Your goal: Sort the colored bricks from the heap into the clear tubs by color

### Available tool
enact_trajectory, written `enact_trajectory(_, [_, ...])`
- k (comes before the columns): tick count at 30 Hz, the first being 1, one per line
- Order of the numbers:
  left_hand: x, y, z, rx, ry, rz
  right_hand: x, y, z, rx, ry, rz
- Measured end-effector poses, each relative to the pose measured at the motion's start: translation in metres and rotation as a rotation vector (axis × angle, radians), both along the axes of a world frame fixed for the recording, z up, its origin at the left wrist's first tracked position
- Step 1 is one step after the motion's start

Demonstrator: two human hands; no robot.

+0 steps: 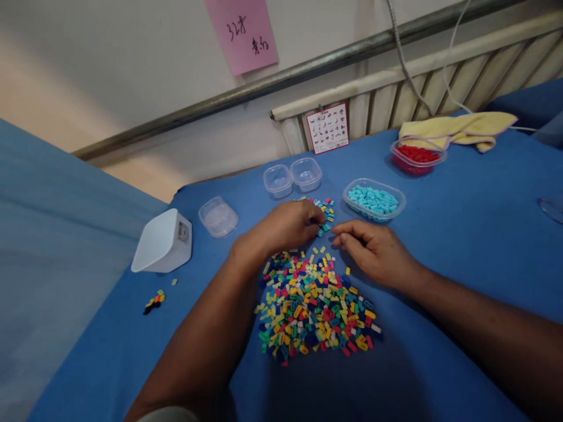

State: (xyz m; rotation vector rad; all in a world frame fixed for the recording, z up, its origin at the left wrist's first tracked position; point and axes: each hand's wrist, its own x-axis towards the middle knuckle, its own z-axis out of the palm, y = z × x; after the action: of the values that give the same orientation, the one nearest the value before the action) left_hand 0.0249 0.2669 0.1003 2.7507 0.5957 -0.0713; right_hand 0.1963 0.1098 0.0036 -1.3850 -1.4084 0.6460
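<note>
A large heap of small plastic building bricks (316, 305) in mixed colours lies on the blue cloth in front of me. Just beyond it is a smaller cluster of mixed bricks (328, 210). My left hand (292, 224) reaches over that cluster, its fingers curled down at the bricks; whatever they pinch is hidden. To the right, my right hand (373, 249) rests near the same cluster with thumb and fingers drawn together. Anything between those fingertips is too small to make out. A clear tub of light-blue bricks (373, 200) stands just past my right hand.
Two clear tubs (278, 180) stand at the back beside a printed card (328, 129). A tub of red bricks (417, 158) sits by a yellow cloth (461, 130). At left are a white bin (160, 243), a clear container (218, 217) and a few loose bricks (155, 301).
</note>
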Motion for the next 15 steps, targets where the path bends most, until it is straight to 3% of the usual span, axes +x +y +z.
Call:
enact_trajectory(6, [0.0,-0.015,-0.015,0.197,0.114,-0.058,0.001,0.001,-0.002,-0.01,-0.015,-0.032])
enact_trajectory(15, [0.002,-0.012,-0.014,0.249,0.159,-0.089,0.001,0.0,-0.003,-0.044,0.016,0.0])
